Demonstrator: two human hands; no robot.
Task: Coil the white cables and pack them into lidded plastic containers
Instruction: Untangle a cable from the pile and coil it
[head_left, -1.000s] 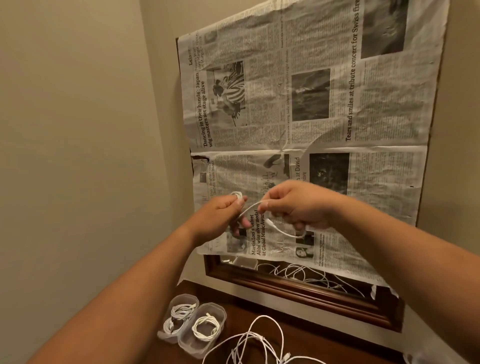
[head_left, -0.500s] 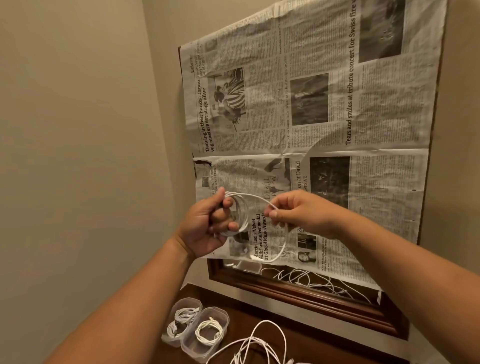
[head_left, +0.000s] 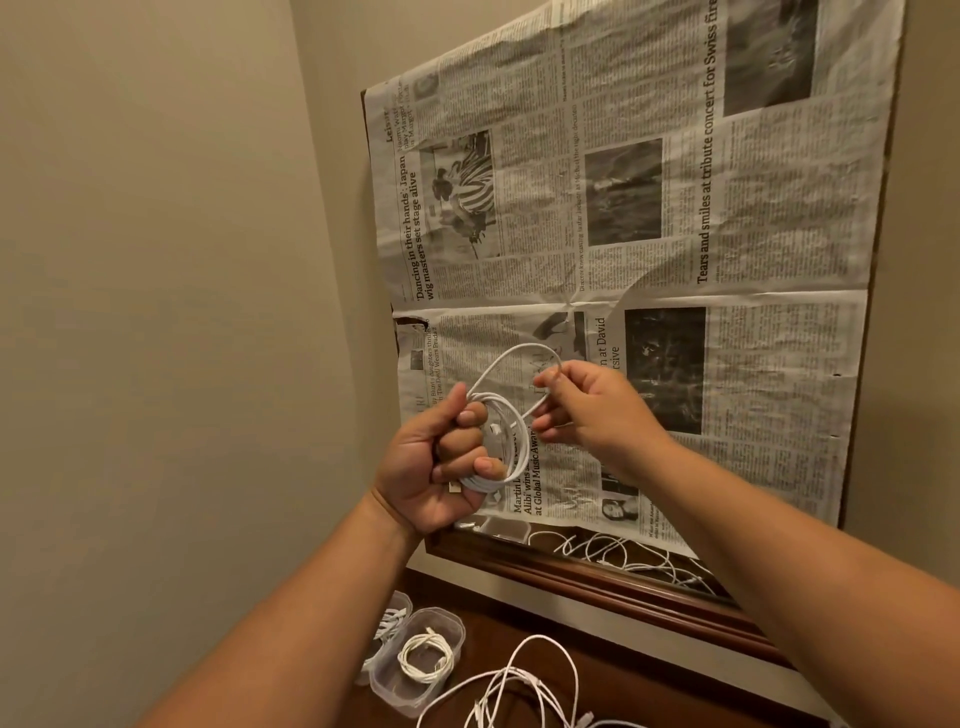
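From the head camera, both arms reach up in front of a sheet of black-and-white newspaper (head_left: 675, 208) that covers most of a mirror in a dark wooden frame (head_left: 597, 577). The left hand (head_left: 441, 462) is closed round a thin white cable wound into a coil (head_left: 511, 441), its fingers curled through the rings and the thumb standing up beside them. The right hand (head_left: 587, 410), just beside it, pinches the free end of the same cable between thumb and fingertips, and a single loop arches up between the two hands.

Below, on the dark wooden table (head_left: 623, 675), a clear plastic container with rounded corners (head_left: 387, 691) stands without a lid and holds a coiled white cable (head_left: 426, 660). A second clear container (head_left: 402, 603) touches it on the far side, partly hidden by the left forearm, with white cable inside as well. Just to the right of them lies a loose tangle of white cables (head_left: 519, 680). The uncovered strip of mirror under the newspaper reflects more white cable.
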